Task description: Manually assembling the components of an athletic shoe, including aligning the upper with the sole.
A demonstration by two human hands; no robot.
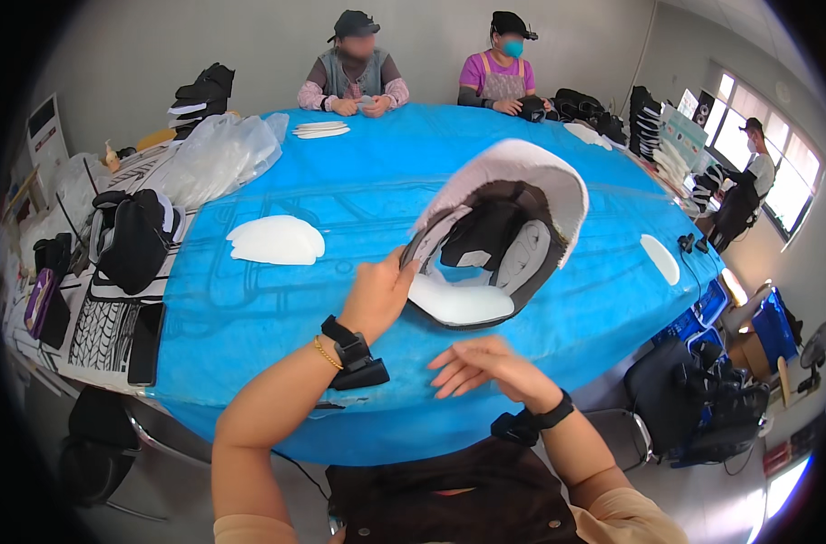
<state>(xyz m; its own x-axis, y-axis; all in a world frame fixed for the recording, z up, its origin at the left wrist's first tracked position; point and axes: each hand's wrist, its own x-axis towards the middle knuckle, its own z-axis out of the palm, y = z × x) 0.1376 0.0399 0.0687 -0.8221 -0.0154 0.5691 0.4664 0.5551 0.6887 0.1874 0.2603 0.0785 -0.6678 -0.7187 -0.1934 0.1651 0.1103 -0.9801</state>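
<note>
Hands work just above the near edge of a blue table (277,308). Nearest, the right hand (481,367) hovers flat over the cloth, fingers spread and loose, holding nothing. Just beyond it, the left hand (376,295) pinches the rim of an upturned cap (503,227), thumb and fingers closed on its edge. The cap tilts above the table's middle, its grey lining facing the person, and a white foam insert (458,304) sits in its lower part. Further left lies a stack of white foam pieces (277,240). Beyond that rests a clear plastic bag (218,154). At the far side two people (354,72) sit handling similar items.
</note>
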